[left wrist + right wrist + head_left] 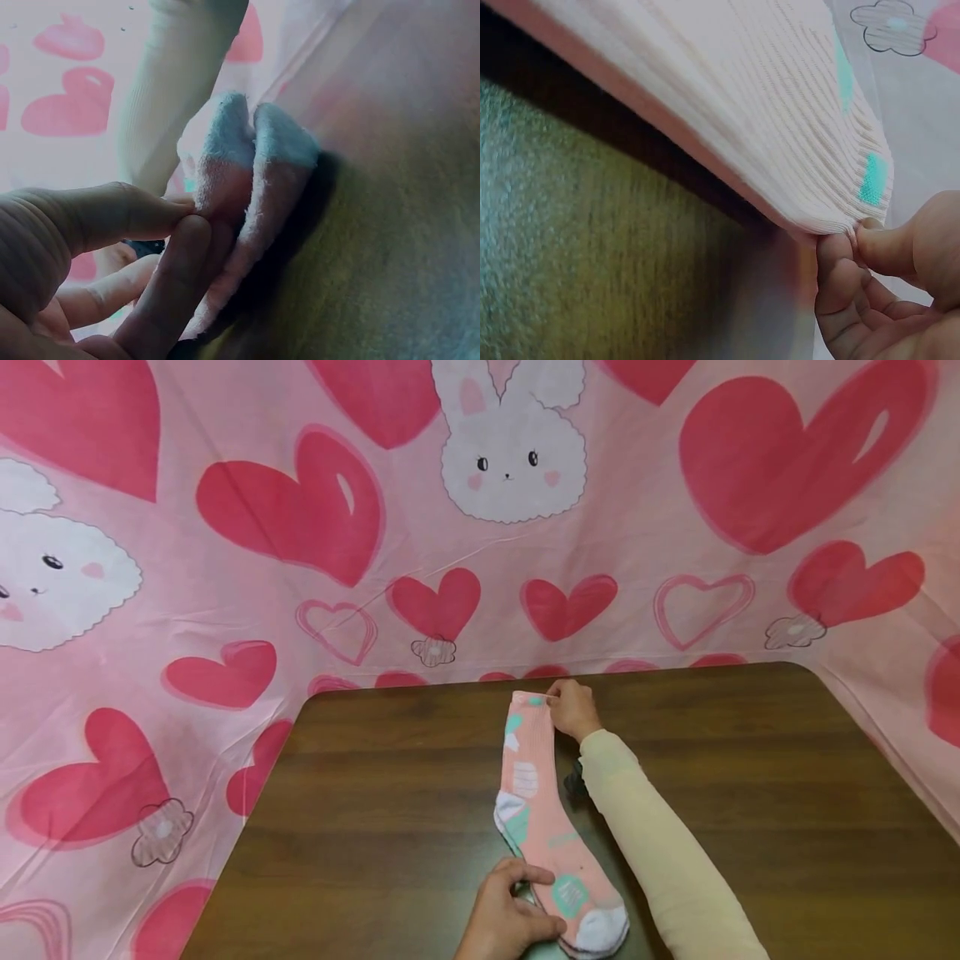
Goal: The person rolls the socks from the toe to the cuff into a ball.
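Observation:
Two pink socks (536,793) lie stacked lengthwise on the table, with white toes and heels and mint-green patches. At the far end, my right hand (573,710) pinches a corner of the ribbed cuff between thumb and index finger; the right wrist view shows the cuff (795,150) bunching slightly there. My left hand (510,910) is by the toe end. In the left wrist view its thumb and fingers pinch the side of one sock (217,180), while the other sock (274,165) lies against the wood with a gap between the two toes.
The dark wooden table (375,793) has rounded far corners. Pink cloth (420,543) printed with hearts and rabbits hangs behind it and along both sides. A small black device (576,781) sits at the right wrist, beside the cream sleeve (660,843).

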Tool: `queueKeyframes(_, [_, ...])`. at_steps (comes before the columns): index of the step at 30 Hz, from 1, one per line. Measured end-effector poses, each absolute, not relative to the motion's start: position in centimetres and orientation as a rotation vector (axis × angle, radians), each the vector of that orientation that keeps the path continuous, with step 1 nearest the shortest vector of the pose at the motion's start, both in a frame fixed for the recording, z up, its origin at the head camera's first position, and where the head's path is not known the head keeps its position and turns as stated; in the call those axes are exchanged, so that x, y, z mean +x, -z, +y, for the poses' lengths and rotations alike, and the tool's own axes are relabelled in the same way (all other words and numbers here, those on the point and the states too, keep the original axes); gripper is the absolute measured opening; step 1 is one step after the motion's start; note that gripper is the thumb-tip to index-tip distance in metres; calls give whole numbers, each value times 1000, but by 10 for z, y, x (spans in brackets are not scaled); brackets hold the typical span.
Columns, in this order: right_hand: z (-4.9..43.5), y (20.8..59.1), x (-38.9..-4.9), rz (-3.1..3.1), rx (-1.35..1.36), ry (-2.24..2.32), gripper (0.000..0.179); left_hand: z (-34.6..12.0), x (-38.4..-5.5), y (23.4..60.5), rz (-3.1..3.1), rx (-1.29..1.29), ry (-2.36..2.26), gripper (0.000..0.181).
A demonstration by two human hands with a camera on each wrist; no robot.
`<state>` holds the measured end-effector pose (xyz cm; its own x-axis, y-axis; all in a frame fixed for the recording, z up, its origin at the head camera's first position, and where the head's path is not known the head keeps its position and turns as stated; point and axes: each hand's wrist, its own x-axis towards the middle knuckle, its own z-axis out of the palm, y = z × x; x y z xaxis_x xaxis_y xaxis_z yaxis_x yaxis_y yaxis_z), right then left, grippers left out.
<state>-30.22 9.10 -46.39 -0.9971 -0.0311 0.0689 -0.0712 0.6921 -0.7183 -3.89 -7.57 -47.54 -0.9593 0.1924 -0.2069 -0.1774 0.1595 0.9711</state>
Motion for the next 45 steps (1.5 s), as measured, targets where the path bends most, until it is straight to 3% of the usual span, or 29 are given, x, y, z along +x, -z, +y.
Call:
queueKeyframes(11, [100, 462, -299, -2873, 90, -1202, 20, -72, -32, 471, 2143, -1, -1906, 50])
queueKeyframes(17, [109, 460, -298, -2885, 96, -1203, 24, -72, -34, 464, 2201, -4, -1905, 43])
queueKeyframes(27, [122, 449, -288, -2888, 178, -1151, 23, -79, -47, 458, 2328, 217, -1868, 34])
queueKeyframes(38, [142, 439, -257, -2956, 340, -998, 25, -91, -67, 446, 2431, 494, -1743, 25])
queueKeyframes(45, [151, 444, -219, -2793, 638, -1030, 21, -91, -71, 442, 2450, 583, -1685, 24])
